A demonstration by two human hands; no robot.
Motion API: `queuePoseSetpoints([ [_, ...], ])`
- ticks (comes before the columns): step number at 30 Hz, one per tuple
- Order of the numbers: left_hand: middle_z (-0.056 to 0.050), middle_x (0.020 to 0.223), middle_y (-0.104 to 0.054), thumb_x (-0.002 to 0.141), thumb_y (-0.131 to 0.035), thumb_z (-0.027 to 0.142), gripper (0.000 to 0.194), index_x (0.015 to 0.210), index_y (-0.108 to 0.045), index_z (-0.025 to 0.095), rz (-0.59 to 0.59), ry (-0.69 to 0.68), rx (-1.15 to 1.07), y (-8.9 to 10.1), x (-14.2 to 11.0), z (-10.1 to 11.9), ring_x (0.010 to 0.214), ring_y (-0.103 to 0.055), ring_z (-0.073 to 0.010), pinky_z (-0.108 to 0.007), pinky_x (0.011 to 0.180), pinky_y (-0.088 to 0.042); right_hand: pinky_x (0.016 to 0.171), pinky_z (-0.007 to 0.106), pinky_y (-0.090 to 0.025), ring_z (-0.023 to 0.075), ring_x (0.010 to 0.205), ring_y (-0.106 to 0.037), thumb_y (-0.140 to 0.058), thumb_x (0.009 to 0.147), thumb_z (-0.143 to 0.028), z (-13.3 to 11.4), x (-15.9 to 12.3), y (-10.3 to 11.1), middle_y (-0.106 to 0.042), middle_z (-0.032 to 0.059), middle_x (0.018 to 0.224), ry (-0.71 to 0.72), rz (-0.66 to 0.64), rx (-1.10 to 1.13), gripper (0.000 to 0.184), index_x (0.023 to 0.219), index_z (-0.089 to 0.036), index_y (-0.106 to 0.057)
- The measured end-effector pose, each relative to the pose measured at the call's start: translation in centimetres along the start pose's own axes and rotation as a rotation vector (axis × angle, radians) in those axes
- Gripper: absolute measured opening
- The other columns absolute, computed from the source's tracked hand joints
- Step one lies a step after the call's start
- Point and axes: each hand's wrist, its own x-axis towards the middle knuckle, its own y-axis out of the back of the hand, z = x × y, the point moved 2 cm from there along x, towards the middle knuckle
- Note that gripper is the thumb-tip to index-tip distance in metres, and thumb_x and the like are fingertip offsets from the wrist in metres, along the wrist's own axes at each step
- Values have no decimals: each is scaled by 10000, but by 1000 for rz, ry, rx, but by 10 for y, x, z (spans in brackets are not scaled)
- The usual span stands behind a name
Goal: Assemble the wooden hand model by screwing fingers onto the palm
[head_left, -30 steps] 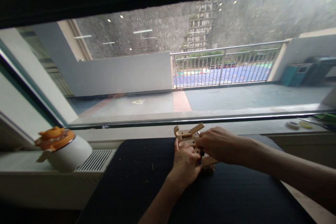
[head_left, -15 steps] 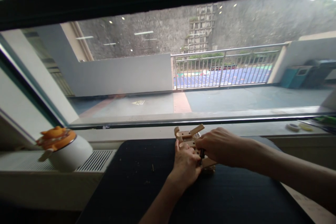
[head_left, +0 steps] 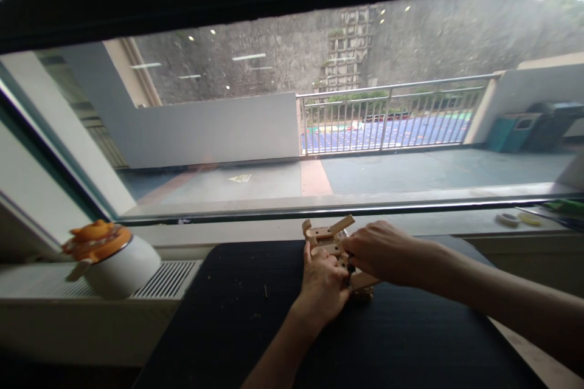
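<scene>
A light wooden assembly [head_left: 325, 233], built of several flat and curved pieces with dark holes or screw heads, lies near the far edge of the black table [head_left: 246, 328]. My left hand [head_left: 323, 282] presses on its left and near side, fingers wrapped over the wood. Over its right side is my right hand [head_left: 375, 250], closed around a small dark tool [head_left: 350, 268] that is mostly hidden by my fingers. I cannot make out what kind of tool it is. One wooden arm slants up at the back, and another part sticks out below my right hand.
A thin screw-like piece [head_left: 266, 292] and small crumbs lie on the table to the left. On the vented ledge stands a white jar [head_left: 123, 267] with an orange animal-shaped lid. Tape rolls [head_left: 508, 219] rest on the right of the windowsill [head_left: 255, 230], below the large window.
My right hand has turned and shifted very slightly at the wooden assembly. My left hand stays in place on the wood.
</scene>
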Motion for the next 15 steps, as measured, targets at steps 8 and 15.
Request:
queuePoseSetpoints([
  [8, -11, 804, -671, 736, -650, 320, 91, 724, -711, 253, 37, -11, -10, -3, -2, -3, 983, -533, -237, -526, 1087, -134, 493, 276, -201, 192, 677, -642, -554, 735, -81, -1, -5, 7, -698, 60, 740, 7, -35, 24, 145, 798, -159, -660],
  [15, -15, 797, -672, 742, -644, 319, 104, 707, -713, 249, 35, -22, 0, -5, -1, -3, 977, -535, -241, -540, 1092, -105, 487, 283, -192, 201, 676, -644, -537, 730, -64, 0, -2, 5, -698, 73, 748, 13, -52, 27, 176, 828, -147, -657],
])
